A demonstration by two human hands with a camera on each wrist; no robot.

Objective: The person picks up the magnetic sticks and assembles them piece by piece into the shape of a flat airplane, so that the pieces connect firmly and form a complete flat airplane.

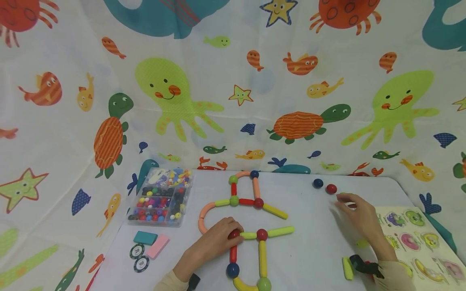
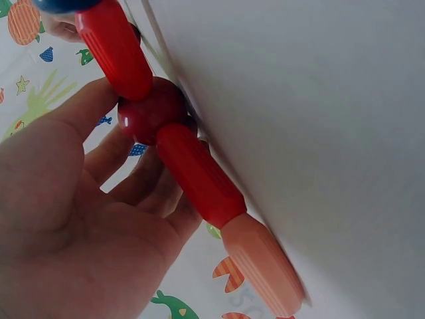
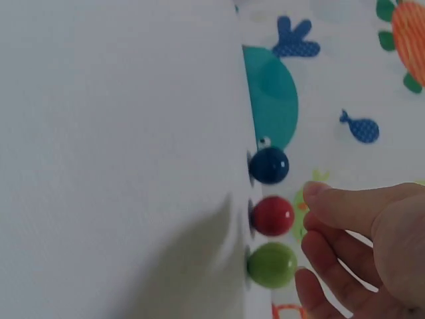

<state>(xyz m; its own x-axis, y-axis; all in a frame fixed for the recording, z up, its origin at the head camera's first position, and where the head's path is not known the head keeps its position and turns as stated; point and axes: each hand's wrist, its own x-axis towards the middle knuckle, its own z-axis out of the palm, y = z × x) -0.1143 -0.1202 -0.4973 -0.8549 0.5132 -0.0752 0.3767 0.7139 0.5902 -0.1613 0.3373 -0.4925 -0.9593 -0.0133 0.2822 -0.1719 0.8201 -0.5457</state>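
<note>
My left hand (image 1: 218, 238) grips a dark red ball (image 2: 153, 109), thumb on one side and fingers curled round the other. Red rods (image 2: 199, 173) run from the ball, one to a blue ball (image 1: 233, 270) and one to a peach rod (image 2: 262, 266). Over the back right, my right hand (image 1: 360, 218) hovers with relaxed fingers and nothing between them. Near its fingertips stand a blue ball (image 3: 269, 165), a red ball (image 3: 272, 216) and a green ball (image 3: 272, 264) in a row. The hand hides the green ball in the head view.
More joined rods and balls, among them a red ball (image 1: 262, 234), spread over the white table (image 1: 309, 250). A divided bead box (image 1: 162, 222), small blocks (image 1: 158, 246) and chips (image 1: 141, 264) lie left. A picture board (image 1: 418, 230) and a green rod (image 1: 347, 268) lie right.
</note>
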